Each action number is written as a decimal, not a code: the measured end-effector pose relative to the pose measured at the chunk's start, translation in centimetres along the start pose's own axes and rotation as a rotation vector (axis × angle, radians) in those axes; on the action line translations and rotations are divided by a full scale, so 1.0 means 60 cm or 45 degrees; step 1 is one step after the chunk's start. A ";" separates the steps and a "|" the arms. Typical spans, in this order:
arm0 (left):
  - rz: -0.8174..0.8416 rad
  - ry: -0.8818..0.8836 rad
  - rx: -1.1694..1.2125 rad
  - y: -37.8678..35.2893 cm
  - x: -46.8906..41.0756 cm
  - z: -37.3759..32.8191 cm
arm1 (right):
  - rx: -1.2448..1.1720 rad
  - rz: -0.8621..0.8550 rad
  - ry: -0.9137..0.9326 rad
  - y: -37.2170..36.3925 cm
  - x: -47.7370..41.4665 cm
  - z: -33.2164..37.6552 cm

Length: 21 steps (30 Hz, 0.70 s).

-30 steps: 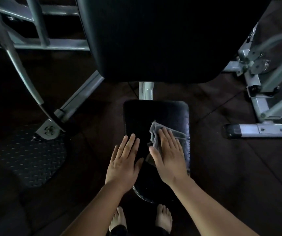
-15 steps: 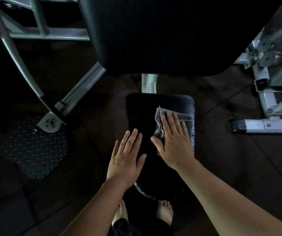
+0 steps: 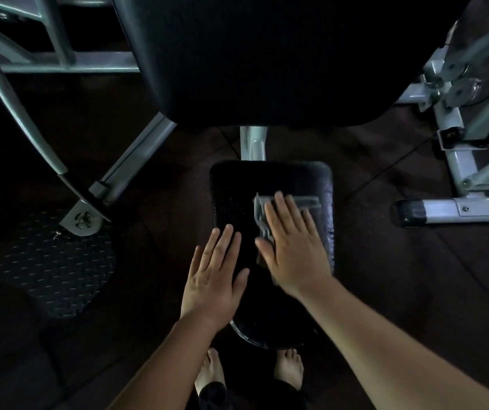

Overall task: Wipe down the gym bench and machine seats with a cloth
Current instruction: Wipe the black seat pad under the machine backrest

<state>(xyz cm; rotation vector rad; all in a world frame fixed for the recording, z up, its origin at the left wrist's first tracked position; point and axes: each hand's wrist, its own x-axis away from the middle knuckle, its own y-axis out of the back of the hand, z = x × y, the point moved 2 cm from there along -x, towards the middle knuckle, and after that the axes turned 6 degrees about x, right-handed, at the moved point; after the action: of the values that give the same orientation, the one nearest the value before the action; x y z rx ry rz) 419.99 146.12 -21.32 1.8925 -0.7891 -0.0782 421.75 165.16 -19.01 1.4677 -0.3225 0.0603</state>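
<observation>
— Why the right hand (image 3: 293, 250) flat on the grey cloth (image 3: 262, 208), fingers (image 3: 281, 208) straight, together?
— Spreads pressure over the right half of the seat pad (image 3: 234, 196). Left hand (image 3: 213, 279) beside, fingers slightly apart, probably steadying.

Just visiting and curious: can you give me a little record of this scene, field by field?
setting: gym machine, pale metal frame
seat: black padded seat, below a large black back pad
cloth: crumpled grey cloth on the seat's right half
right hand: flat, pressing the cloth onto the seat
left hand: flat, at the seat's left edge, no cloth
feet: bare, at the seat's near end
</observation>
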 end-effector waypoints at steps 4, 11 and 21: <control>-0.002 -0.005 0.009 0.000 0.000 -0.004 | 0.009 0.050 0.084 -0.005 0.024 -0.037; -0.017 0.003 0.014 -0.001 -0.004 -0.005 | -0.048 -0.005 -0.315 0.030 -0.146 -0.084; -0.017 0.000 0.009 -0.008 -0.007 -0.002 | 0.011 -0.063 -0.041 0.005 -0.049 -0.068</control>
<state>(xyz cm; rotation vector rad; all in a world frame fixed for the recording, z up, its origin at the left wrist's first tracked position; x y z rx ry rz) 419.93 146.54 -21.76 1.9046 -0.7782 -0.0838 419.60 169.68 -19.76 1.4858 -0.3122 -0.0019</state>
